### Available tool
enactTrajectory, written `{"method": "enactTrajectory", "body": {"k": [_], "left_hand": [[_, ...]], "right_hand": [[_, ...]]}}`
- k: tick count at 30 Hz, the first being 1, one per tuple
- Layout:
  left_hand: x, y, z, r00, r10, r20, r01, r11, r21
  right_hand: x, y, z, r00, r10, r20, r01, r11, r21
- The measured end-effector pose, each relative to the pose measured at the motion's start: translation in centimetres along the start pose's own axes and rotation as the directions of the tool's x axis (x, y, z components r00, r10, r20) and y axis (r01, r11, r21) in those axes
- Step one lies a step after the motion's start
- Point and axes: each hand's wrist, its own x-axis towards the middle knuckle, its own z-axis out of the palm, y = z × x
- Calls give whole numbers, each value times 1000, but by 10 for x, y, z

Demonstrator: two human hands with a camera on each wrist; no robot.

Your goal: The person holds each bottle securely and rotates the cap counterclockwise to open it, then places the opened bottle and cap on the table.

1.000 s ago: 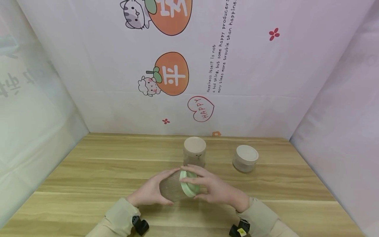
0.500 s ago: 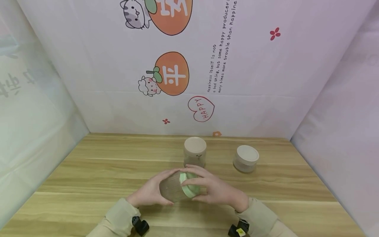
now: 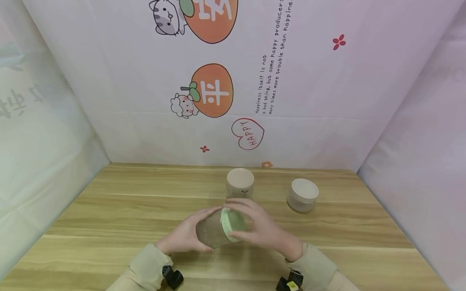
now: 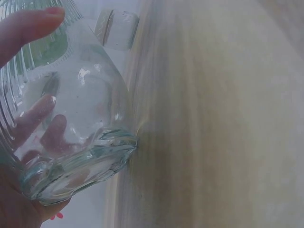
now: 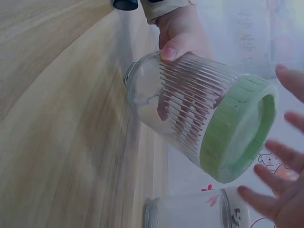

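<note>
Beyond hands [image 3: 260, 228]: tall jar [image 3: 240, 180] blocks; gap rightward, then squat jar [image 3: 303, 196].

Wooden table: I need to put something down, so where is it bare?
The table is bare between the left cloth and left hand, and between the short jar, right sleeve and right cloth. Crowded: the middle, where the left hand holds the ribbed jar, the right hand is beside its green lid and the tall jar stands behind.

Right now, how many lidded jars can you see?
3: the green-lidded jar in the left hand, the taller pale-lidded jar behind it, and the short jar farther right.
</note>
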Motion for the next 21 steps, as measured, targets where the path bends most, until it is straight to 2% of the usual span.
{"method": "enactTrajectory", "body": {"k": [2,4,7,12,21], "left_hand": [[0,0,0,1000,5,0,-5,1000,3],[0,1,0,1000,6,2,-6,1000,5],[0,1,0,1000,3,5,-3,1000,10],[0,1,1,1000,3,9,-3,1000,3],[1,0,1,1000,-5,10,5,1000,-3]], "right_hand": [[1,-2,0,992,125,-15,-124,991,55],[2,-3,0,972,236,-6,-235,966,105],[2,-4,0,936,352,27,-352,925,146],[2,-3,4,903,427,55,-430,894,127],[6,-4,7,874,481,64,-484,874,40]]}}
